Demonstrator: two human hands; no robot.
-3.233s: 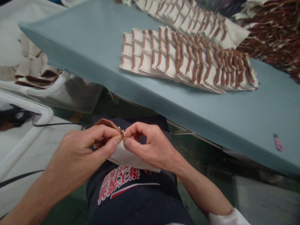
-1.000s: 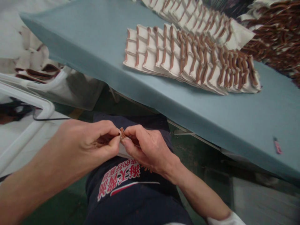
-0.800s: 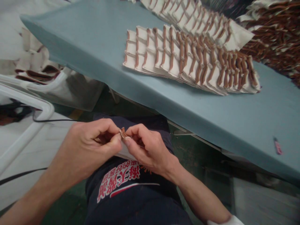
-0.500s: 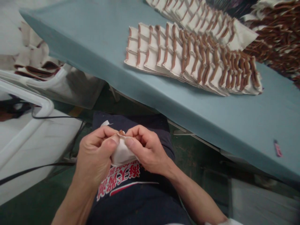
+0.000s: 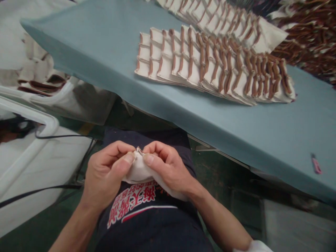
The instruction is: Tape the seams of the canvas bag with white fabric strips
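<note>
Over my lap, my left hand [image 5: 106,173] and my right hand [image 5: 166,168] meet, both closed in a pinch on one small cream cloth piece [image 5: 139,171] with brown trim. Thumbs and forefingers grip its top edge, and the cloth hangs bunched between the palms. Most of the piece is hidden by my fingers. Below the hands lies my dark garment with red printed characters [image 5: 133,204].
A blue-grey covered table [image 5: 105,45] slopes ahead, carrying overlapped rows of cream pieces with brown trim [image 5: 210,66]. A loose brown-and-cream heap [image 5: 309,31] lies at the far right. A small pink object [image 5: 315,164] rests near the table's right edge. White tubing and black cables [image 5: 39,134] are on the left.
The hands drew closer together and turned the piece: the brown trim seen earlier is mostly tucked away, and more cream cloth shows bunched between the fingers. My left forearm swung inward.
</note>
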